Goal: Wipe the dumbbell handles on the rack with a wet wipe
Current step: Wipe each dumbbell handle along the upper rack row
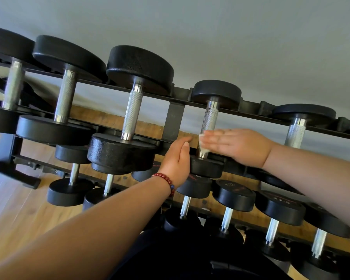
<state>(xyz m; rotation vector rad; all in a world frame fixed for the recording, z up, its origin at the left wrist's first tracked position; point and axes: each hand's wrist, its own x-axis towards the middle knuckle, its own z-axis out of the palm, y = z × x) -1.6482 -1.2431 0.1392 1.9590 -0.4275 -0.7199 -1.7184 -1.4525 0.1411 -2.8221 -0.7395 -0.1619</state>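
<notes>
Forearms (pixel 101 225) extended; right hand (pixel 236 145) flat, pressing wipe (pixel 202 151) on handle (pixel 210 118)

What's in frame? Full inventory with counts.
top-tier dumbbells: five, black heads with steel handles, upper rack rails
lower-tier dumbbells: at least six, black, lower rails
rack: one, black, against the wall
wet wipe: one, white, on the fourth top-tier handle from the left
wall: grey, behind the rack
floor: wood, lower left
bracelet: one, red beads, left wrist
left hand: fingers straight, beside that dumbbell's near head
right hand: flat, pressing the wipe on the handle
</notes>
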